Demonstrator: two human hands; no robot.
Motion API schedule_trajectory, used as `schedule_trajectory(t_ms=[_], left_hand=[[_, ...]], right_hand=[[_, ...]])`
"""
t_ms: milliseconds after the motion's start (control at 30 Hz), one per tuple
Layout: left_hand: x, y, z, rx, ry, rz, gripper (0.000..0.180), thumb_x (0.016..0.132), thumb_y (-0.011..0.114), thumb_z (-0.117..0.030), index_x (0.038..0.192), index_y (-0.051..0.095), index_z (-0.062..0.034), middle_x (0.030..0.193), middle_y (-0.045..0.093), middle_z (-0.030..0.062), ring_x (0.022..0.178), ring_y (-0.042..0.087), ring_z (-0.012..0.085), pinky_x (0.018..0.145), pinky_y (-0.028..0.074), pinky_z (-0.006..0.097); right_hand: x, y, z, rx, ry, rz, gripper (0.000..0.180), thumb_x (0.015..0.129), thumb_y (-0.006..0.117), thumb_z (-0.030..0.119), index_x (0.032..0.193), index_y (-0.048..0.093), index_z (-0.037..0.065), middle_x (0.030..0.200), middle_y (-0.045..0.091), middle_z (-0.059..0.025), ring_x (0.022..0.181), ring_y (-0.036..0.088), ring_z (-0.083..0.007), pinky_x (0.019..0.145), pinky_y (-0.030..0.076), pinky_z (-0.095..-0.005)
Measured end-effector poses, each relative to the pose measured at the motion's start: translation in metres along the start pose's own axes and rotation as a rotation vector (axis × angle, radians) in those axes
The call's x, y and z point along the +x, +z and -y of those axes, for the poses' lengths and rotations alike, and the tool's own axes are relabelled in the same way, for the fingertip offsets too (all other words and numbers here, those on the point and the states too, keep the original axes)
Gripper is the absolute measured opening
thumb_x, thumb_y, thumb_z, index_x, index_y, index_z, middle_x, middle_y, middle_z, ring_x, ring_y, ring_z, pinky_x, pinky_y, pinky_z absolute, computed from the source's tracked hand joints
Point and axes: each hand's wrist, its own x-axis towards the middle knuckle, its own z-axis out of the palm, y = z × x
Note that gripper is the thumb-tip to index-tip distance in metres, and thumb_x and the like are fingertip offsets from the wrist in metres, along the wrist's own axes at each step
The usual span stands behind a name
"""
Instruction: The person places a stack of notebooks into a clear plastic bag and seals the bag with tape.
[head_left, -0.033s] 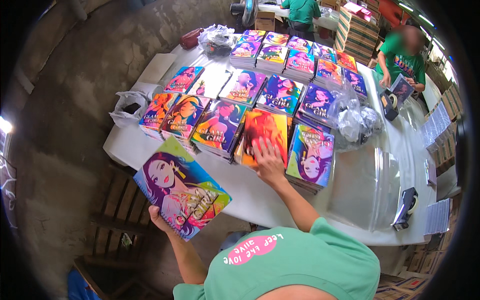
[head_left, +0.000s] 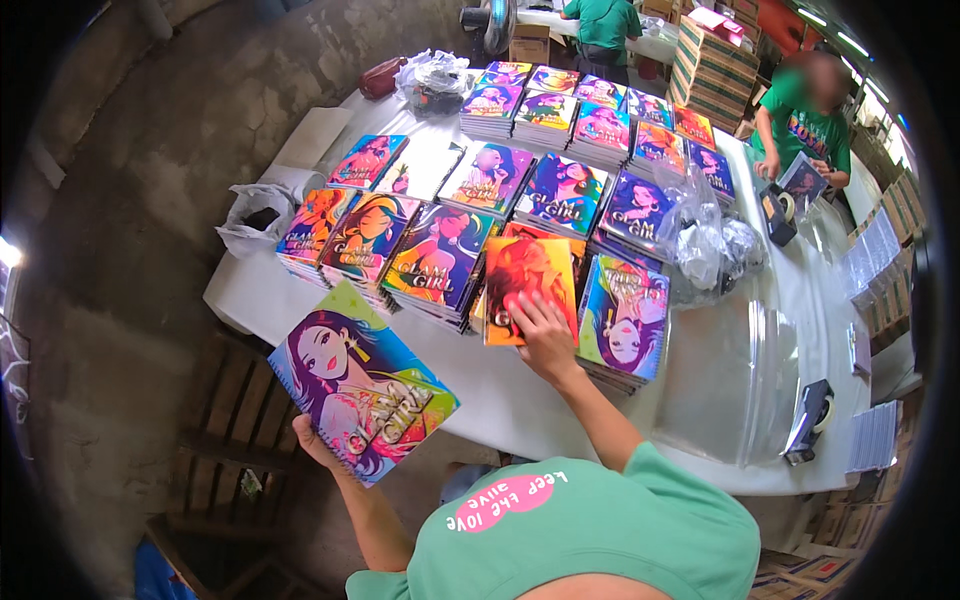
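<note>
My left hand (head_left: 318,440) holds a spiral notebook (head_left: 362,395) with a cartoon girl on a blue-green cover. It hangs off the near left edge of the white table (head_left: 500,395). My right hand (head_left: 545,335) reaches forward and rests on the lower right corner of an orange notebook (head_left: 522,278), fingers over its cover. That notebook lies slightly askew on top of a stack in the front row. A stack with a blue-pink cover (head_left: 625,315) is just right of that hand, and a stack with a dark cover (head_left: 440,260) is just left of it.
Several rows of colourful notebook stacks (head_left: 560,190) cover the table. Crumpled clear plastic (head_left: 705,245) lies to the right and a tape dispenser (head_left: 812,415) sits at the near right. A person in green (head_left: 805,125) works at the far right. A wooden chair (head_left: 225,440) stands at lower left.
</note>
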Motion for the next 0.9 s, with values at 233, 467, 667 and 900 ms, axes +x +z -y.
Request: schedule_trajectory(t_ms=[233,467,667,900], left_hand=[[0.059,-0.027,0.041,-0.03,-0.142,-0.099,0.076,0.083,0.048,-0.054,0.137,0.035,-0.0014,0.133,0.045,0.0169,0.12,0.046,0.0339,0.103,0.034,0.048],[0.061,-0.029,0.04,-0.171,-0.247,0.087,0.069,0.076,0.055,-0.027,0.136,0.035,-0.0006,0.13,0.046,0.0159,0.121,0.045,0.0332,0.105,0.033,0.047],[0.049,-0.112,-0.019,-0.318,-0.339,-0.093,0.072,0.067,0.057,-0.008,0.135,0.036,-0.0015,0.128,0.049,0.0184,0.117,0.049,0.0358,0.1,0.039,0.049],[0.094,-0.204,-0.066,0.001,-0.185,-0.252,0.071,0.084,0.058,-0.042,0.139,0.034,-0.004,0.139,0.042,0.0153,0.124,0.043,0.0349,0.104,0.032,0.052]], right_hand=[[0.062,-0.101,-0.005,1.537,-0.217,-0.277,0.018,0.082,0.067,0.012,0.098,0.068,0.002,0.098,0.068,-0.0177,0.091,0.066,-0.0304,0.084,0.05,-0.0383],[0.191,-0.069,0.073,0.935,-0.529,0.326,0.044,0.078,0.067,0.005,0.121,0.058,0.009,0.132,0.051,-0.0135,0.124,0.047,-0.0291,0.104,0.036,-0.0404],[0.121,0.09,0.092,-0.404,-0.108,0.175,0.072,0.079,0.064,0.03,0.14,0.033,0.009,0.141,0.036,-0.0204,0.131,0.035,-0.0348,0.102,0.031,-0.0556],[0.111,0.012,0.186,0.385,-0.19,-0.206,0.043,0.077,0.059,0.006,0.12,0.058,0.005,0.125,0.056,-0.0107,0.121,0.05,-0.025,0.102,0.039,-0.0412]])
